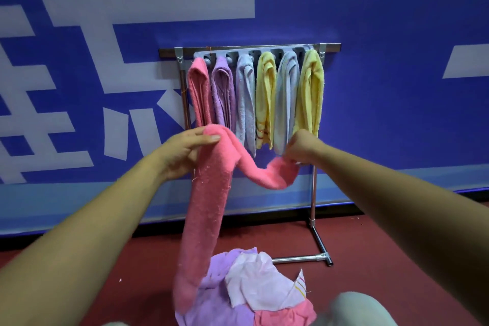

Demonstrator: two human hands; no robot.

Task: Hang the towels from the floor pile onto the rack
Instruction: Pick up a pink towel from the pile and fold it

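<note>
A pink towel (209, 206) stretches between both hands in front of the rack (313, 193). My left hand (182, 152) grips its upper fold, and a long end hangs down to the floor pile (251, 288). My right hand (301, 147) pinches the towel's other end, which sags between the hands. Several towels hang on the rack's grey hooks: pink (199, 92), purple (225, 92), pale lilac (246, 100), yellow (266, 98), pale blue-grey (285, 100) and yellow (311, 92). The pile holds purple, white and pink cloths.
The rack stands on a red floor (370, 259) against a blue wall banner (383, 21) with white characters. Its metal foot bar (321, 257) runs along the floor to the right of the pile. A grey-clad knee (354, 309) shows at the bottom edge.
</note>
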